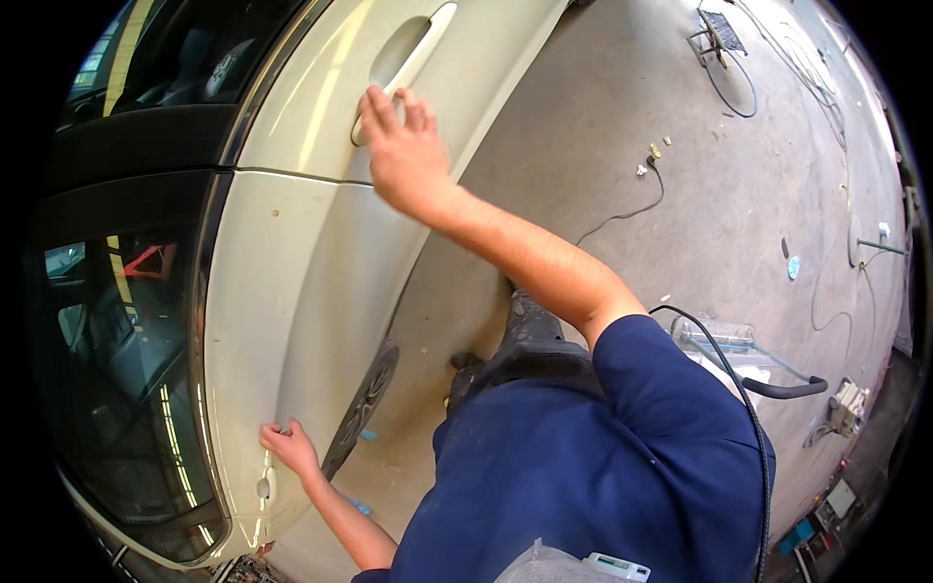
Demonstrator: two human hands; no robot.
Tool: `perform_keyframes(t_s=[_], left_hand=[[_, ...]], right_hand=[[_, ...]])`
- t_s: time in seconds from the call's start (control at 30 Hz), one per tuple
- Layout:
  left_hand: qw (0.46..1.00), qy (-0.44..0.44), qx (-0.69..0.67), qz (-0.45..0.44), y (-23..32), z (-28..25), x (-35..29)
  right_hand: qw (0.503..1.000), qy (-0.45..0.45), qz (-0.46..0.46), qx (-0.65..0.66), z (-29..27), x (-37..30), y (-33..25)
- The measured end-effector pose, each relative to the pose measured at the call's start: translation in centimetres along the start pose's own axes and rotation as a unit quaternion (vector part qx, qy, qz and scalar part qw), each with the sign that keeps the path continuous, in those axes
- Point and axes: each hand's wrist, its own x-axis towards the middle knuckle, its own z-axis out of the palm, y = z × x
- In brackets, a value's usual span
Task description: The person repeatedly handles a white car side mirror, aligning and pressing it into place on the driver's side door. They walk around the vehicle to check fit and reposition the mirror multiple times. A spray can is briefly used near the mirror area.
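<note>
A pale cream car body with two doors [321, 223] fills the left side of the view. My right hand [408, 151] is at the near end of the upper door handle [432, 39], its fingers apart and slightly bent over it; the thumb is hidden. Lower down, my left hand [290, 449] has its fingers curled around the upper end of another door handle [264, 483]. Dark side windows [117, 369] with reflections lie left of the handles. Both doors look closed.
A wheel [367, 403] shows below the lower door. On the concrete floor [564, 126] lie a cable [632, 209], hoses and small scraps. A small stand [721, 34] is at the far right. A clear plastic bin [719, 340] and a black hose [714, 340] are by my right shoulder.
</note>
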Motion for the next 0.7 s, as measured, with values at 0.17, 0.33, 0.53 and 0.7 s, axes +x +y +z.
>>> perform_keyframes(t_s=[0.17,0.33,0.53,0.7], left_hand=[[1.000,0.006,-0.009,-0.007,0.0,0.2,0.1],[0.982,-0.025,-0.183,-0.031,-3.3,-0.4,-3.5],[0.923,-0.292,-0.244,-0.053,-13.1,11.5,-17.7],[0.809,-0.413,-0.317,-0.273,-32.1,17.6,-39.9]], right_hand=[[0.993,-0.056,-0.060,0.082,-2.0,-2.9,-2.5],[0.960,-0.122,0.129,0.218,-0.8,-10.8,1.3],[0.851,-0.469,0.235,0.010,5.7,-38.4,18.7],[0.540,-0.733,0.411,0.036,0.5,-48.9,10.4]])
